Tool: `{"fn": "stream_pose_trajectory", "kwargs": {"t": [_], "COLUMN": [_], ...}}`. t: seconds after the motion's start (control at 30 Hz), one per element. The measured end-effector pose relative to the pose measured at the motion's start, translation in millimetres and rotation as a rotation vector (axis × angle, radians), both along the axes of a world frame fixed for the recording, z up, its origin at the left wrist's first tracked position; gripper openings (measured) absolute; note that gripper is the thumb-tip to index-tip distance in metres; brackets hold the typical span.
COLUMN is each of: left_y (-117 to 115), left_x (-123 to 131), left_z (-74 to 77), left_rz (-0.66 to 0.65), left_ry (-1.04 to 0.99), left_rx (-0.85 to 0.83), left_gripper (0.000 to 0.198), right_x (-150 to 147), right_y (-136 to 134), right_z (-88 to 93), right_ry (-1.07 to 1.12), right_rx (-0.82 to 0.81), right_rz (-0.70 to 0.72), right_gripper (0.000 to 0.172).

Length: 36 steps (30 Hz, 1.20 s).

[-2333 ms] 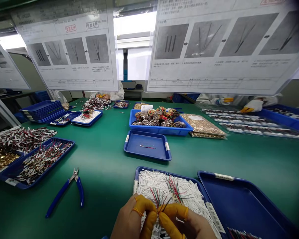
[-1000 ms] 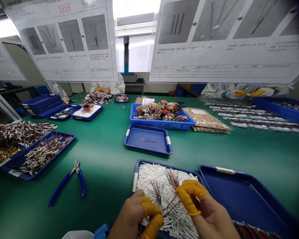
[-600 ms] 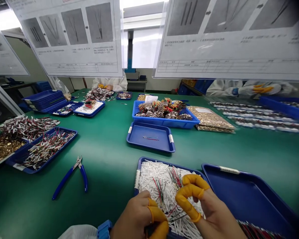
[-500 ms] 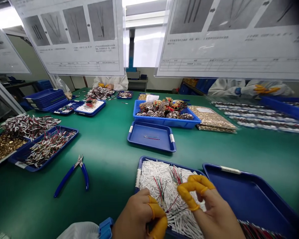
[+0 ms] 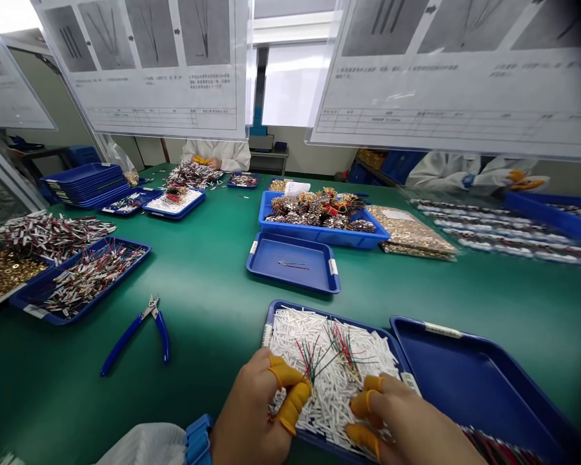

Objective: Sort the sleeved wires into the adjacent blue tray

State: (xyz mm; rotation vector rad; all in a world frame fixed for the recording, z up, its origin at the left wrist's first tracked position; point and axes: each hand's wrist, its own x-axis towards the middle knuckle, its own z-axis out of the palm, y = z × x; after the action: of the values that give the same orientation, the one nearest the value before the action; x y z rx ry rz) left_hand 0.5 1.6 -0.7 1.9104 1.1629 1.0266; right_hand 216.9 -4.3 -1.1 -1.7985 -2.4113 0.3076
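My left hand (image 5: 266, 400), with yellow finger cots, pinches the lower end of a small bundle of red, green and black wires (image 5: 310, 358). It is over a blue tray (image 5: 270, 316) filled with short white tubes (image 5: 295, 323). A second wire bundle (image 5: 345, 345) lies on the tubes to its right. My right hand (image 5: 401, 413), also in yellow finger cots, is low over the tubes at the tray's right front. Its thumb and fingers are apart, with nothing visible between them.
Blue-handled cutters (image 5: 161, 332) lie open at left. An empty-looking blue tray (image 5: 484, 381) adjoins the tube tray on the right. A tray (image 5: 290, 248) with a few wires is ahead, before a bin (image 5: 319, 236) of metal parts. Printed sheets (image 5: 159, 84) hang above; co-workers sit opposite.
My right hand has come down and towards me, from beside the second bundle to the tubes. My left hand has moved up, nearer the first bundle. The view has shifted slightly.
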Motion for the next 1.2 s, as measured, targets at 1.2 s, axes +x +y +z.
{"fn": "stream_pose_trajectory", "kwargs": {"t": [1.2], "left_y": [1.7], "left_x": [1.2], "left_z": [2.3], "left_rz": [-0.160], "left_ry": [0.044], "left_rx": [0.120], "left_gripper": [0.015], "right_x": [-30.3], "right_y": [-1.0], "right_z": [5.3], "right_ry": [1.583], "right_rx": [-0.032], "right_rz": [-0.532], "right_gripper": [0.020]}}
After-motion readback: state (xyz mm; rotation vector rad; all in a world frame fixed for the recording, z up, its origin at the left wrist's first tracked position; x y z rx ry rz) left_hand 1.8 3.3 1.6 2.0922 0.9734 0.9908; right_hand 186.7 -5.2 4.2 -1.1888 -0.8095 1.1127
